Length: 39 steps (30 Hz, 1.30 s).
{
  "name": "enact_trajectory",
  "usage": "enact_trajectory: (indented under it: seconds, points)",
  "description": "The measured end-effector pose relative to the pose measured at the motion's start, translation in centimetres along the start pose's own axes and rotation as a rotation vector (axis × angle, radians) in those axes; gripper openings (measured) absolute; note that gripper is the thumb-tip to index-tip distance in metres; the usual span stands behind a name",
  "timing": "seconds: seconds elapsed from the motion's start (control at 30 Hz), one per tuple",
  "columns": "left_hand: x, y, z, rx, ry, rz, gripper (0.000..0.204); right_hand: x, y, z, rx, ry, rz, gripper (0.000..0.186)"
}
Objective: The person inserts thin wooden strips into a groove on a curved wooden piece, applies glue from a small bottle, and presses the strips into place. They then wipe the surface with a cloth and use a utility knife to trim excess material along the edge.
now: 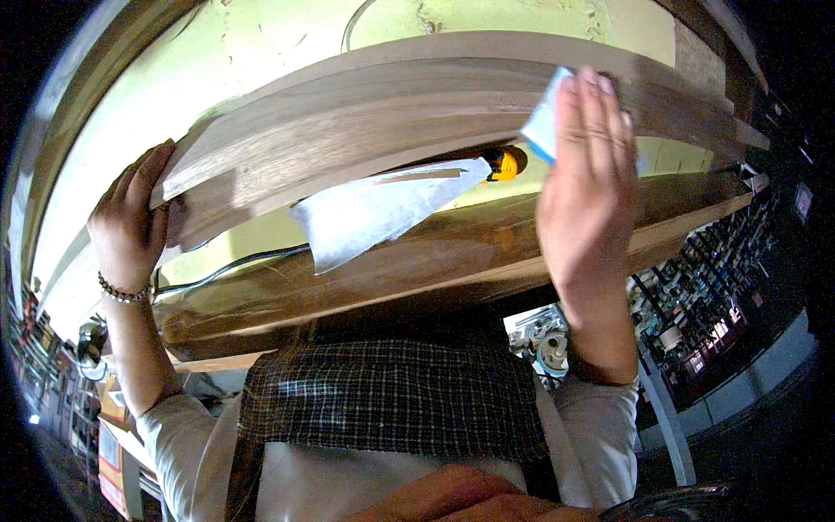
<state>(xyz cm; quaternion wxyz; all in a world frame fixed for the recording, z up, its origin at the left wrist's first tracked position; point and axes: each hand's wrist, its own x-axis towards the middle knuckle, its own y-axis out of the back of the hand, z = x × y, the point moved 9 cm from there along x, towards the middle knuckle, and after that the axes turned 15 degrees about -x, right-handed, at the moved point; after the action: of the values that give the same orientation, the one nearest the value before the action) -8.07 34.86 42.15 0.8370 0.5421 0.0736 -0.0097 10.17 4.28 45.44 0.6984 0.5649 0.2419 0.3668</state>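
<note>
A long wooden board [365,113] with pale brown grain lies across the bench in front of me, its edges bent by the lens. My left hand [130,213], wearing a beaded bracelet, is closed around the board's left end. Toward the right, my right hand [590,165] presses a pale blue-and-white folded sheet [545,122] against the board, fingers straight and together. Most of that sheet is hidden under the fingers, and its kind cannot be made out. Below the board lies a crumpled white sheet [374,213], beside a yellow-and-black tool [503,165], partly hidden.
Under the board is a pale yellow-green work surface [235,43] with a brown wooden front edge [417,252]. A black cable [235,268] runs along it at the left. Crowded shelves or parts [709,296] appear at the right, and boxes [113,461] at the lower left.
</note>
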Motion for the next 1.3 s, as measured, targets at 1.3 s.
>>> enact_trajectory:
  seconds: [1.3]
  points:
    - [-1.0,0.6,0.3,0.086,-0.028,0.044,0.061,1.3,0.8,0.0,-0.076,-0.041,-0.101,0.052]
